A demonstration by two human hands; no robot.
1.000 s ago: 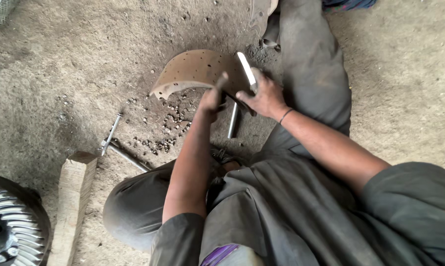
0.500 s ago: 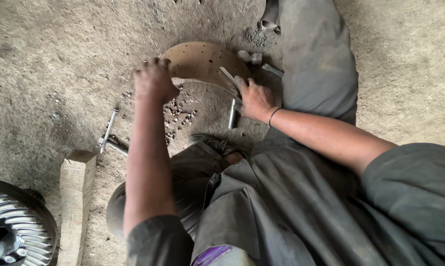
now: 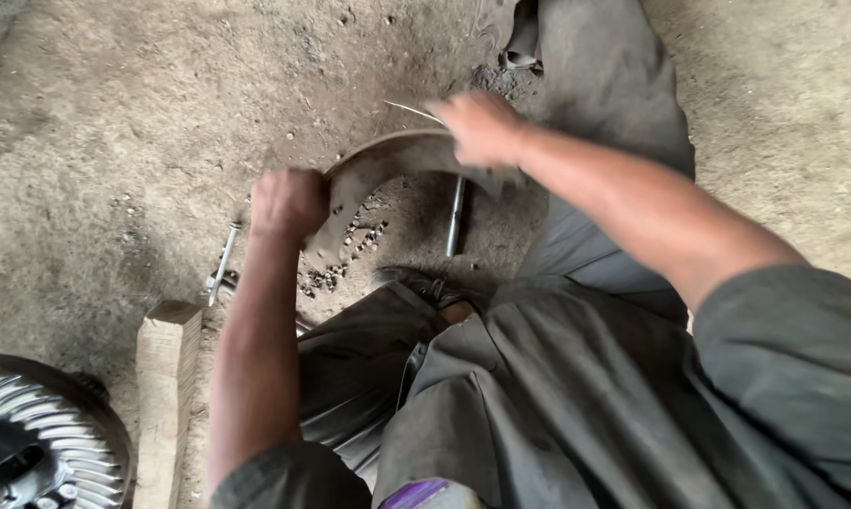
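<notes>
From the left I see a toothed gear [image 3: 29,443] and a wooden block [image 3: 166,377] on the dirt floor [image 3: 114,123]. My left hand [image 3: 289,201] is fisted on the curved metal plate's [image 3: 378,165] left edge; my right hand [image 3: 482,127], blurred, grips its right end beside my leg.

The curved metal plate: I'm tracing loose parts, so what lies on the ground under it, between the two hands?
In the head view, between the left hand and right hand, beneath the curved metal plate: scattered small rivets and a metal rod.
</notes>
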